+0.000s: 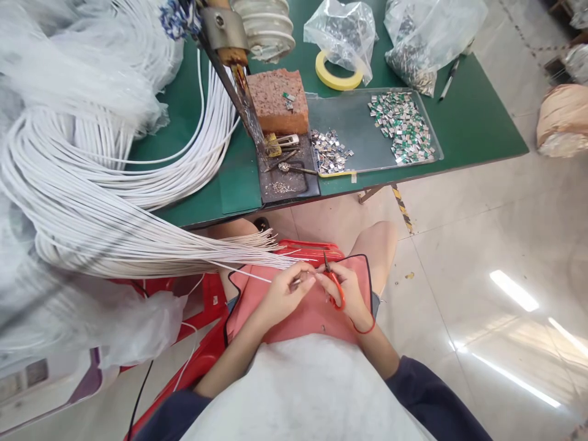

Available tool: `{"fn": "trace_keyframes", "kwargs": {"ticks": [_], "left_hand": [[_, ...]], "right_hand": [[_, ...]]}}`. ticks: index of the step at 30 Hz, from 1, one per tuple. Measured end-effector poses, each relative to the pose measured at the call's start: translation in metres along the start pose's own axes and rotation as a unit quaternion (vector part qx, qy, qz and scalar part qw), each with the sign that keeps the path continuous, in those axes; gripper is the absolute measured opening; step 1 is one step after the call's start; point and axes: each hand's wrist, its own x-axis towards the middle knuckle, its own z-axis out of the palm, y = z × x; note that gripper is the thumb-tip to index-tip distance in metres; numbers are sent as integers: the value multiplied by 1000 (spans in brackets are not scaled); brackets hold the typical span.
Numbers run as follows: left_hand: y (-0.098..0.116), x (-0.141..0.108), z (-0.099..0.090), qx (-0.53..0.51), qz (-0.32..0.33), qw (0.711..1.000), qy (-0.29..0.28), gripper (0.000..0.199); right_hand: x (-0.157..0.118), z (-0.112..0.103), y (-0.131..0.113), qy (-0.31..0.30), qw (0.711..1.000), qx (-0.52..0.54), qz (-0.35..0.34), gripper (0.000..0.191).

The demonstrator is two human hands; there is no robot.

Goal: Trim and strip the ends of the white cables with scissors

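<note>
White cloth over the person's front [312,392] closest, well on the near side of the rough red-brown brick [278,104]. Far left of brick: crumpled clear plastic sheeting [87,79]. Next, still left: big bundle of thin white cables [114,208], partly on the green bench [482,122], cut ends reaching the lap on brick's near side. Just left of brick: slanted, stained metal rod [248,107] under a metal clamp. Brick has small green-and-silver bits on top; dark metal tray [301,187] right in front of it, holding scraps.

Left hand [289,288] straight out from brick on the near side, over a pink cloth with black edging [294,327]: thumb and fingers pinched on one white cable, tip too small to read. Slightly right of that line, orange-red-handled scissors [339,290] in right hand [343,283], fingers curled through handle, fingertips pressed together near the left's; blades point toward bench.

Right of brick: shallow clear tray [367,144], silver-and-blue pieces [328,152] at its brick end, green-and-silver pieces [404,128] at far end. Behind tray: yellow tape roll [337,83], two clear bags [436,27]. Farthest right, black-and-white pen [449,79].
</note>
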Motion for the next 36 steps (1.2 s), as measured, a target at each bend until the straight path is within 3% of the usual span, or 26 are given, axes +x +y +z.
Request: {"fn": "trace_keyframes", "kwargs": {"ticks": [3, 7, 14, 29, 36], "left_hand": [[2, -1, 1, -43, 36, 998, -23, 27], [6, 0, 0, -35, 26, 999, 10, 35], [9, 2, 0, 17, 17, 999, 46, 27], [4, 4, -2, 53, 45, 995, 69, 23], [9, 5, 0, 7, 4, 999, 52, 26]], "right_hand": [[0, 1, -4, 0, 1000, 2, 1, 25], [-1, 2, -11, 4, 1000, 12, 5, 27], [-1, 2, -16, 10, 1000, 21, 2, 30], [0, 2, -9, -15, 999, 27, 21, 29], [0, 3, -12, 5, 999, 33, 23, 26]]}}
